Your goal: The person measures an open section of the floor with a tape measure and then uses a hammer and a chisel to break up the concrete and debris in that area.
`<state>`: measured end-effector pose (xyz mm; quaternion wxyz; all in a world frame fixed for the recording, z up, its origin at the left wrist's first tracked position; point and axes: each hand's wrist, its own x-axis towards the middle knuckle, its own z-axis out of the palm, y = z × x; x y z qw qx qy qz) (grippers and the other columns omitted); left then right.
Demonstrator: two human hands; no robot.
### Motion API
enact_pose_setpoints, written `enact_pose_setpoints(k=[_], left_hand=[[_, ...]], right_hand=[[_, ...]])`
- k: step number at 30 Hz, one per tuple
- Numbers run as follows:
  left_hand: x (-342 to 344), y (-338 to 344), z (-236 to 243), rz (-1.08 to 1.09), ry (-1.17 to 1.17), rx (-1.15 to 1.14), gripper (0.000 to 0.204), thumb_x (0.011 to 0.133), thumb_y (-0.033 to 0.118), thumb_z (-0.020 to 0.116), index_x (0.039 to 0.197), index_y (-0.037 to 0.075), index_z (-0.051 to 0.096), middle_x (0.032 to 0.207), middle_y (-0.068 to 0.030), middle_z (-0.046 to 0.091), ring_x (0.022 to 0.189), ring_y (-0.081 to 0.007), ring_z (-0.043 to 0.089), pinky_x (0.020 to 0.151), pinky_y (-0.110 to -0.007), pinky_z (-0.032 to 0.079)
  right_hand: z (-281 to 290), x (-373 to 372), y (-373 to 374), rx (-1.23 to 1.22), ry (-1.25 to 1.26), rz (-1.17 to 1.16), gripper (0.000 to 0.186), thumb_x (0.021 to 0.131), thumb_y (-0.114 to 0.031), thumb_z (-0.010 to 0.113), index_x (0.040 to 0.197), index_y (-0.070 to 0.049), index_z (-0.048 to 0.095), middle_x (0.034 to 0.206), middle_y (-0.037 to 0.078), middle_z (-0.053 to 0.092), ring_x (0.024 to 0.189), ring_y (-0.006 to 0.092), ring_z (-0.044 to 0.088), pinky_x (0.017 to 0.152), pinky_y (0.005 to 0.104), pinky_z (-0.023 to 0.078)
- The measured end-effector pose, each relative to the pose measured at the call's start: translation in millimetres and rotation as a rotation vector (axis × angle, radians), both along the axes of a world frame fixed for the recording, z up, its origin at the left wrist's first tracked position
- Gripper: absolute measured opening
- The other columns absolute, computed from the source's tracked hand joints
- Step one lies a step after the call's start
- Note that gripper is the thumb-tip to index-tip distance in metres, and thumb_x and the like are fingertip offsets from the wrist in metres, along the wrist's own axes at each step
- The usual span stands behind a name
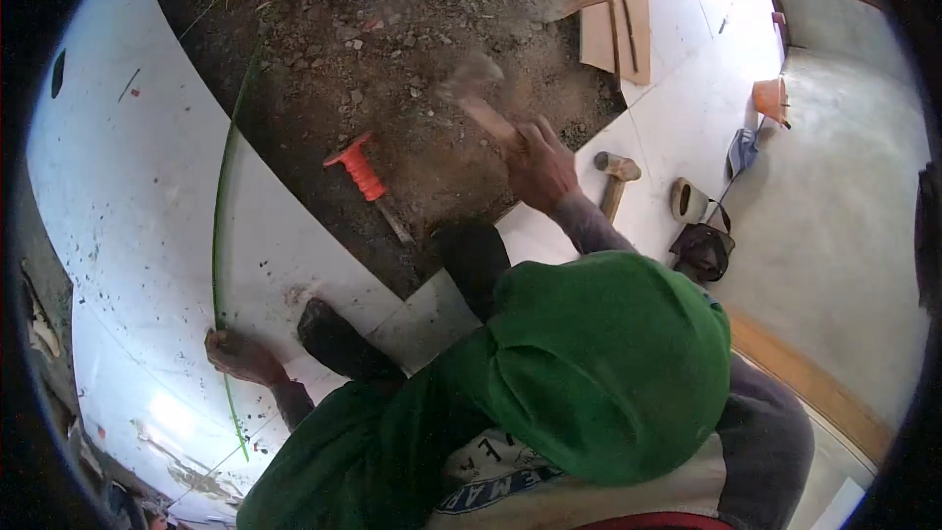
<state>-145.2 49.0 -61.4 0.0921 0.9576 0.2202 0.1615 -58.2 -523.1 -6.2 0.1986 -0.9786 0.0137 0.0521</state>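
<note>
My right hand (542, 165) grips the wooden handle of a hammer (488, 121), raised over a patch of bare soil. The hammer head is smeared by motion. My left hand (245, 357), low on the left, has its fingers closed round a thin green strip (218, 245), which runs across the white tiles (128, 206) and out over the soil. A chisel (365, 177) with an orange guarded grip lies on the soil between my hands. Its steel tip points toward my boots. My green-trousered knees and dark boots (343, 334) are between my arms.
Broken rubble and soil (422, 20) fill the middle far area. To the right on tiles lie a wooden-handled mallet (616, 177), a dark bag-like item (703, 250) and an orange bucket (771, 98). A pale board (601, 34) with thin rods is farther back, beside a wall (834, 206).
</note>
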Motion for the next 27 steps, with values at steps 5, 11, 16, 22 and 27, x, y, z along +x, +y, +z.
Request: enact_pose_setpoints(k=[5, 11, 16, 22, 27], left_hand=[[10.1, -2.6, -0.8, -0.049, 0.1, 0.019, 0.015, 0.103, 0.015, 0.061, 0.115, 0.007, 0.061, 0.118, -0.0141, 0.063, 0.116, -0.0346, 0.058, 0.101, -0.049, 0.042], [8.5, 0.3, -14.4, -0.031, -0.027, -0.165, 0.015, 0.103, 0.014, 0.062, 0.114, 0.004, 0.061, 0.115, -0.0159, 0.062, 0.112, -0.0331, 0.057, 0.1, -0.048, 0.044], [12.1, 7.3, -29.3, -0.088, -0.106, -0.134, 0.012, 0.095, 0.003, 0.065, 0.105, 0.005, 0.061, 0.107, -0.0123, 0.064, 0.11, -0.0324, 0.057, 0.101, -0.044, 0.043], [-13.7, -7.9, 11.4, -0.059, 0.02, -0.152, 0.019, 0.102, 0.012, 0.052, 0.112, -0.002, 0.06, 0.11, -0.0224, 0.059, 0.109, -0.0464, 0.053, 0.1, -0.058, 0.04], [-48.1, -16.5, 19.5, 0.057, -0.047, -0.297, 0.003, 0.094, 0.002, 0.057, 0.095, 0.001, 0.06, 0.102, -0.0181, 0.061, 0.104, -0.0433, 0.055, 0.094, -0.052, 0.044]], right_hand=[[23.5, -61.1, -8.5, -0.037, 0.068, -0.325, 0.028, 0.093, -0.018, 0.071, 0.116, -0.005, 0.062, 0.109, 0.019, 0.06, 0.095, 0.0435, 0.066, 0.079, 0.05, 0.055], [21.8, -86.2, -11.3, -0.203, 0.281, -0.381, 0.029, 0.096, -0.027, 0.068, 0.117, -0.007, 0.065, 0.114, 0.015, 0.063, 0.095, 0.042, 0.066, 0.086, 0.0504, 0.055], [34.4, -44.0, 6.7, -0.333, -0.087, -0.082, 0.026, 0.094, -0.025, 0.071, 0.114, -0.008, 0.068, 0.115, 0.018, 0.065, 0.097, 0.0404, 0.067, 0.083, 0.0511, 0.056], [-26.8, 68.7, 77.8, 0.484, 0.225, -0.085, 0.042, 0.099, -0.043, 0.07, 0.122, -0.008, 0.067, 0.099, 0.016, 0.071, 0.083, 0.0299, 0.073, 0.07, 0.0413, 0.058], [-11.2, 172.9, 176.3, 1.068, 0.711, -0.43, 0.067, 0.094, -0.053, 0.076, 0.135, -0.002, 0.062, 0.096, 0.01, 0.072, 0.066, 0.0156, 0.067, 0.053, 0.0317, 0.053]])
